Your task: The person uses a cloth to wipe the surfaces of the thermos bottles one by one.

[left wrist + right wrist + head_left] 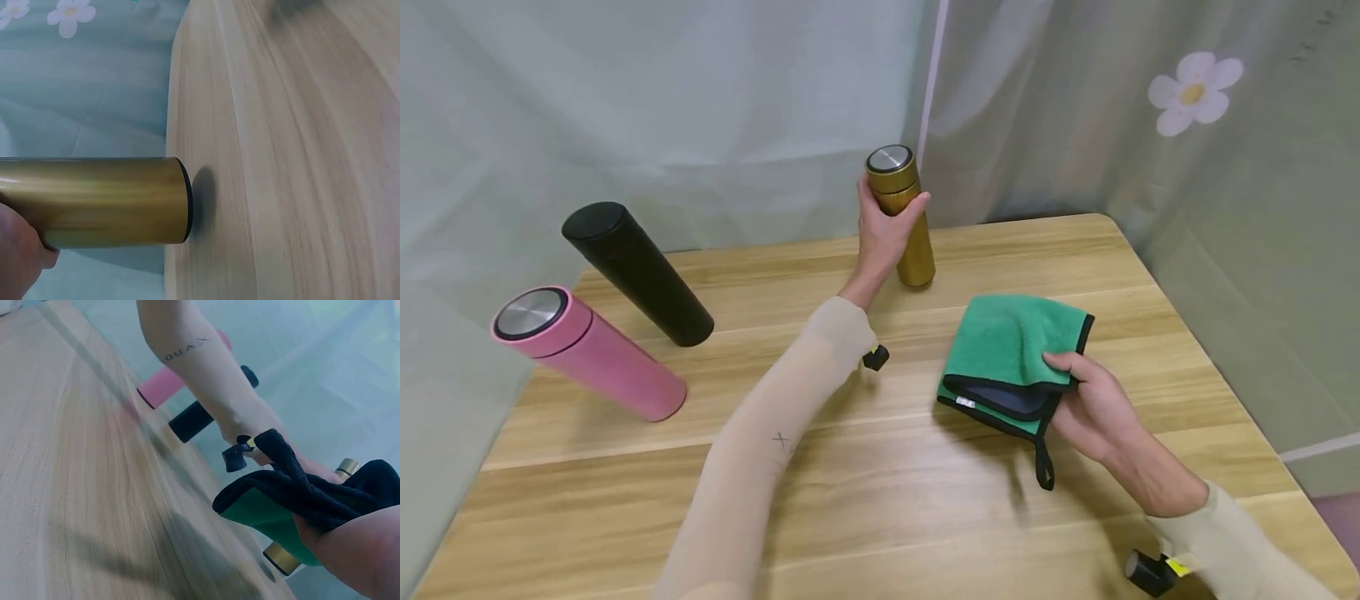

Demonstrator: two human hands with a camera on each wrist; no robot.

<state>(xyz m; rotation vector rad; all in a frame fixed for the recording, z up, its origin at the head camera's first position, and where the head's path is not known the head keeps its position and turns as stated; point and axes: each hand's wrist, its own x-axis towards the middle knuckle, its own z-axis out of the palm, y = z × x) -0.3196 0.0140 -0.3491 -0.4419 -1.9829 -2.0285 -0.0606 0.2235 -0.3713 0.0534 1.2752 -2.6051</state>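
Observation:
Near the table's back edge my left hand (883, 233) grips a gold thermos bottle (917, 250) round its upper body, just under the steel-topped lid. The left wrist view has the bottle's base (178, 200) close over the wood, with a dark shadow beside it. My right hand (1097, 408) pinches a folded green towel (1000, 333) by its right side, thumb on top. The towel has black edging, a dark grey inner face, a small white label and a hanging loop. In the right wrist view the towel (269, 512) partly covers the gold bottle.
A black bottle (640, 275) and a pink thermos bottle (602, 358) stand on the left side of the wooden table (865, 508). Behind the table's back edge hangs a pale curtain (737, 108), with a white flower on its right part.

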